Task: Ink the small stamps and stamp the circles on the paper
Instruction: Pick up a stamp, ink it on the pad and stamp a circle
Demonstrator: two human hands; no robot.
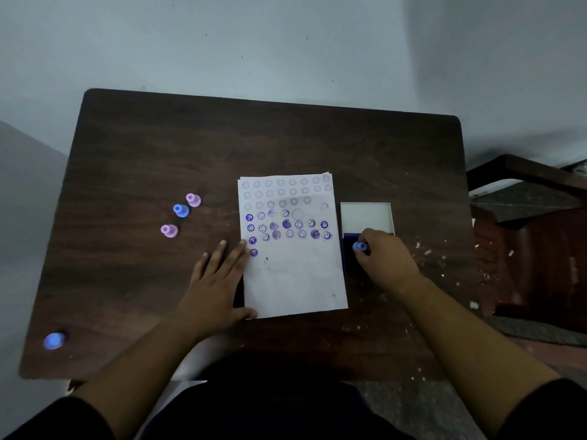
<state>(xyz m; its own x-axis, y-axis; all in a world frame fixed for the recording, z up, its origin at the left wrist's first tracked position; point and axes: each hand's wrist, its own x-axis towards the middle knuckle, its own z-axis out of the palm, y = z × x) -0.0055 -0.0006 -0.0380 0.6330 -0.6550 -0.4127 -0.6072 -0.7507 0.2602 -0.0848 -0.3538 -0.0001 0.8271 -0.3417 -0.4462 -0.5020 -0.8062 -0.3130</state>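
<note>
A white paper (295, 281) with rows of circles lies mid-table; the upper rows are faint, the middle rows carry purple smiley and flower prints, and one circle in the fourth row is unstamped. My left hand (216, 281) lies flat, fingers spread, on the paper's left edge. My right hand (384, 262) grips a small blue stamp (360, 247) and presses it down on the dark blue ink pad (349, 249), just right of the paper. The pad's white lid (367, 217) stands open behind it.
Two pink stamps (193, 200) (169, 230) and a blue stamp (181, 210) stand on the dark wooden table (158, 147) to the left. Another blue stamp (54, 340) sits at the near left corner. A wooden chair (540, 236) stands to the right. White flecks dot the table's right side.
</note>
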